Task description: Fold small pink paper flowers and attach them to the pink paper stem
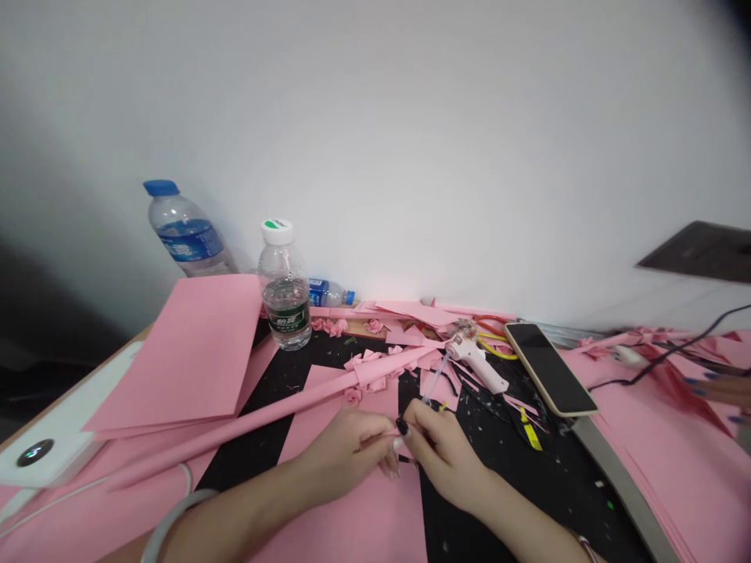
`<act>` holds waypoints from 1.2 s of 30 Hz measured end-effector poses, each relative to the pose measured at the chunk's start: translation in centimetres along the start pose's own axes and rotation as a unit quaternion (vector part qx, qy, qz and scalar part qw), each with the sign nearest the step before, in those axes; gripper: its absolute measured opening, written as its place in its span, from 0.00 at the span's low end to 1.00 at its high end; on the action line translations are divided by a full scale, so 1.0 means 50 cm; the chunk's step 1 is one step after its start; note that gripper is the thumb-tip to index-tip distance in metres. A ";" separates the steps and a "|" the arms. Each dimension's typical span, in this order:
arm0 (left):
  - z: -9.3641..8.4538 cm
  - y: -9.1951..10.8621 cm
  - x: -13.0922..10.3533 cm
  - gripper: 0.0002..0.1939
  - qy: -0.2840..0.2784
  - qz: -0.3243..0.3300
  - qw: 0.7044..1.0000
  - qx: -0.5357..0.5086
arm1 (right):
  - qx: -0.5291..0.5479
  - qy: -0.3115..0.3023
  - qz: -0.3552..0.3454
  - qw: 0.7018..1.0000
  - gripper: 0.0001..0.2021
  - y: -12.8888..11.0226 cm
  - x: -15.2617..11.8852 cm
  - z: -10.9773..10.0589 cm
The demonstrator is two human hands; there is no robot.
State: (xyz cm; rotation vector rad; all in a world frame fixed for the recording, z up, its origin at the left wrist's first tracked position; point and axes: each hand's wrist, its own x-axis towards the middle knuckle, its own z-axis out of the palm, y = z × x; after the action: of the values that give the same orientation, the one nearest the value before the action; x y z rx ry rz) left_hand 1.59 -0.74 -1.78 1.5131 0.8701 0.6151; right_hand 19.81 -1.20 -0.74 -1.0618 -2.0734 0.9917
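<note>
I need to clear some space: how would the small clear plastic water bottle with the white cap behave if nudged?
The small clear plastic water bottle with the white cap stands upright, looks about half full, so probably light and apt to tip. Once on its side, its round body would likely roll.

A: What sort of place?

B: Informal craft workspace, bench against a plain white wall [411, 141]. Pink paper sheets [188, 352] at the left edge, paper scraps [411, 320] and small paper roses [335, 326] along the back edge.

A: Tools?

B: Glue gun [475, 361] mid-bench, black mat [528, 477], water bottles [285, 285], phone [548, 367].
</note>
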 end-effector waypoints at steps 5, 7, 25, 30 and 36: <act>-0.001 0.006 -0.003 0.10 0.004 0.003 1.000 0.008 | -0.003 -0.011 0.001 1.000 0.13 -0.002 -0.004 0.002; -0.003 0.010 -0.003 0.11 0.012 -0.001 1.000 0.013 | -0.004 -0.010 0.004 1.000 0.13 -0.001 -0.005 0.003; -0.008 0.025 0.006 0.16 0.081 -0.017 0.994 -0.076 | -0.013 0.022 0.017 1.000 0.14 0.018 0.002 0.006; -0.007 0.013 0.011 0.11 0.069 -0.036 0.989 -0.127 | -0.045 0.041 0.002 0.998 0.15 0.017 0.002 0.006; -0.009 0.015 0.013 0.12 0.073 -0.063 0.984 -0.151 | 0.020 0.030 0.029 0.999 0.15 0.017 0.004 0.004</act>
State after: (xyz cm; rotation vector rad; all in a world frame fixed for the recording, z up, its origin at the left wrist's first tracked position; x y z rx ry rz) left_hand 1.73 0.07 -1.07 1.1422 0.9305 0.7363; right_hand 19.88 -0.76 -1.54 -1.1244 -1.9770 1.0129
